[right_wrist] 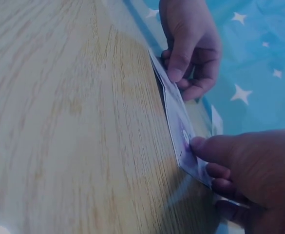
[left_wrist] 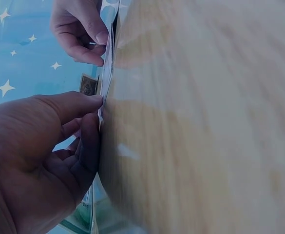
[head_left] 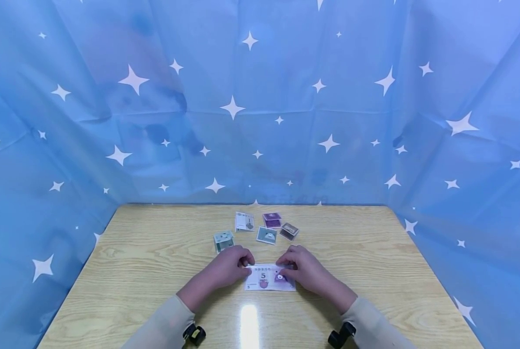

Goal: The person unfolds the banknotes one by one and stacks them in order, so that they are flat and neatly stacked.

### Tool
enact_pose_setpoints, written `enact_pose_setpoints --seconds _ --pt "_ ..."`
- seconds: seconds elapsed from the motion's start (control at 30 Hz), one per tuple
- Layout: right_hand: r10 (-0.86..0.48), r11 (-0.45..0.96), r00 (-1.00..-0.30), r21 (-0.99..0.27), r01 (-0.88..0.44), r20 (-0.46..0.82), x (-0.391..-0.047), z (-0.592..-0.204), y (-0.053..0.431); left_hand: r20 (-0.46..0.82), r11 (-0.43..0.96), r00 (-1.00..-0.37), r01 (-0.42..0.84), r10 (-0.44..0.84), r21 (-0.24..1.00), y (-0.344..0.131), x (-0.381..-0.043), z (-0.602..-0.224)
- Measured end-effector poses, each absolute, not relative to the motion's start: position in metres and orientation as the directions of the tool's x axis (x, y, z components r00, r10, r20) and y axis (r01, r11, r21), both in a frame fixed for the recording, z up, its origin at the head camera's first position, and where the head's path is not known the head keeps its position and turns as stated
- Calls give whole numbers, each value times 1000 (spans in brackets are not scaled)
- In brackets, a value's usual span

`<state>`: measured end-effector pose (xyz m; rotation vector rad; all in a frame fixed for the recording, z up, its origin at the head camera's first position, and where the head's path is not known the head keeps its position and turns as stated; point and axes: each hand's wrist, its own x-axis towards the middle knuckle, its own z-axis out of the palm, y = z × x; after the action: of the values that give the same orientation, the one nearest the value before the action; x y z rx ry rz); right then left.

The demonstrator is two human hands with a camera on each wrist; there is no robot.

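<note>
A pale purple play banknote (head_left: 263,278) marked with a 5 lies near the middle of the wooden table. My left hand (head_left: 233,265) pinches its left end, thumb on top and fingers curled at the far edge. At the other end my right hand (head_left: 305,270) does the same, its thumb on the printed purple figure. In the right wrist view the banknote (right_wrist: 174,112) has a slight crease and its near edge sits a little off the wood. The undersides of the fingertips are hidden.
Several folded notes stand or lie beyond the hands: a green one (head_left: 223,240), a white one (head_left: 244,221), a purple one (head_left: 272,219), a brown one (head_left: 289,230) and a blue-grey one (head_left: 266,235). A blue star-patterned curtain (head_left: 286,160) surrounds the wooden table (head_left: 155,271).
</note>
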<state>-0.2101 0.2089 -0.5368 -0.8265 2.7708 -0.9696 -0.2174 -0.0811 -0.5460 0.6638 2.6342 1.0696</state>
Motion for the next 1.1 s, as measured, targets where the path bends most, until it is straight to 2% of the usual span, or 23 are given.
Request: enact_pose_setpoints --seconds 0.37,0.63,0.87,1.1 --pt "-470 656 -880 -640 -401 69 -208 -538 207 -58 609 -877 282 477 742 -83 -217 -546" --pt "-429 638 -898 -670 -380 100 -207 -531 205 -41 538 -878 256 478 803 -87 -216 -533" --pt "-403 630 -912 -702 -332 70 -210 -529 203 -15 518 -880 266 475 813 -92 -218 -527" --pt "-391 603 -915 -723 -338 102 -214 -528 198 45 507 -886 305 461 806 -99 -220 -520"
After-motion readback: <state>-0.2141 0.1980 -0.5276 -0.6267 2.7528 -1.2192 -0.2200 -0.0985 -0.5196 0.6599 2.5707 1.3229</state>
